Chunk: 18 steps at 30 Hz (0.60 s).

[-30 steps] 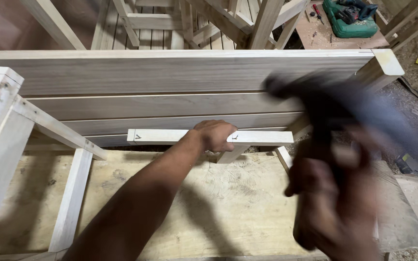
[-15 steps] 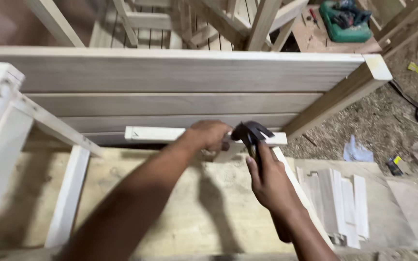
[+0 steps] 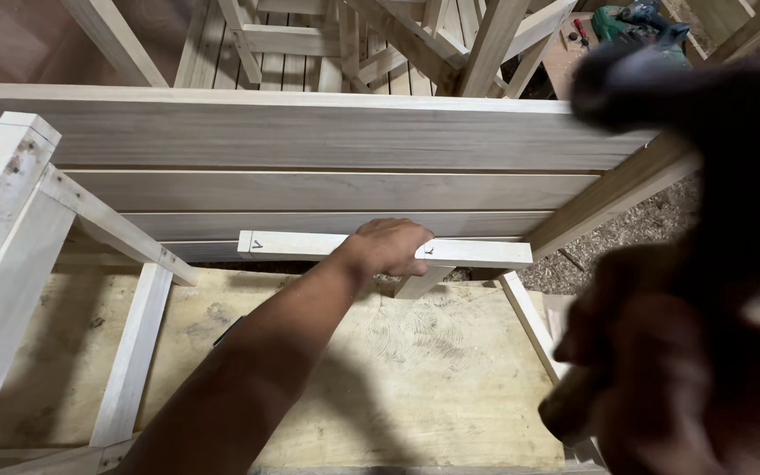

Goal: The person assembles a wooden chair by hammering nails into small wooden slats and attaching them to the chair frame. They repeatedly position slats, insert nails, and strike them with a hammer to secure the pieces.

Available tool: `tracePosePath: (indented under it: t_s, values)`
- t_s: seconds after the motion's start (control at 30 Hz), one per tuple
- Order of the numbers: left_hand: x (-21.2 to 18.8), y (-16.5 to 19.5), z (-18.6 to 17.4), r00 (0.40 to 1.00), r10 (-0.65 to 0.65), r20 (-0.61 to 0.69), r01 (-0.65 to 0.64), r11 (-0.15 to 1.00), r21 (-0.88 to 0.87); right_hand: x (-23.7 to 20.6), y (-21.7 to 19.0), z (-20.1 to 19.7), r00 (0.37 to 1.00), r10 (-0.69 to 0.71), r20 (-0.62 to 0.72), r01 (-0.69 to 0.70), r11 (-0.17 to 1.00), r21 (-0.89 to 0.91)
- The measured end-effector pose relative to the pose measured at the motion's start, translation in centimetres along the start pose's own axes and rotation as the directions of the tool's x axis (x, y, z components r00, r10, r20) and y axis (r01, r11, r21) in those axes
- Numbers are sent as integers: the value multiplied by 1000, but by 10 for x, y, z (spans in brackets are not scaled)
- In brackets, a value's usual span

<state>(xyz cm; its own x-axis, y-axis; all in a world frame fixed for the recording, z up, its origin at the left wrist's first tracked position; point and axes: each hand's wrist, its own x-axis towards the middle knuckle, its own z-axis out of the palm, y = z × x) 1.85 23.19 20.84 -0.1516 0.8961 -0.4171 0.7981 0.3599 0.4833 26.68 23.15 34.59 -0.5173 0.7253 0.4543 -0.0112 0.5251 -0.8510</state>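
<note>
A short wooden batten point(image 3: 310, 245) lies crosswise before the slatted panel point(image 3: 292, 132), above the plywood sheet point(image 3: 415, 369). The left hand point(image 3: 390, 247) rests on the batten, right of its middle. The right hand point(image 3: 661, 387) is nearest the camera, far right, holding a blurred tool point(image 3: 705, 105).

We see a plywood sheet point(image 3: 415, 387) lying flat as the base, with a pale wooden frame point(image 3: 134, 352) standing on it. Beyond its right edge, the dirt floor point(image 3: 635, 237) carries sawdust.

Left hand point(image 3: 390, 246) outstretched, fingers curled down; right hand point(image 3: 653, 378) raised close, blurred.
</note>
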Motion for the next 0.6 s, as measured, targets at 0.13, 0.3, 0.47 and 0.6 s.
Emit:
tracePosePath:
  t_s: [0.13,0.3,0.47,0.6]
  values:
    - [-1,4,-1,999,-22,29,22,1000,14,-12,-7,-13,978,154,-138,-159,987,-25]
    - [10,-3,4,1000,0,3,0,999,49,-12,25,0,995,13,-100,-10,999,34]
    - [23,-10,10,999,-10,-42,8,999,-43,-1,117,48,754,563,339,-209,695,-688]
    - [27,-15,14,994,104,-34,-98,983,155,-6,138,33,893,229,388,-26,886,-463]
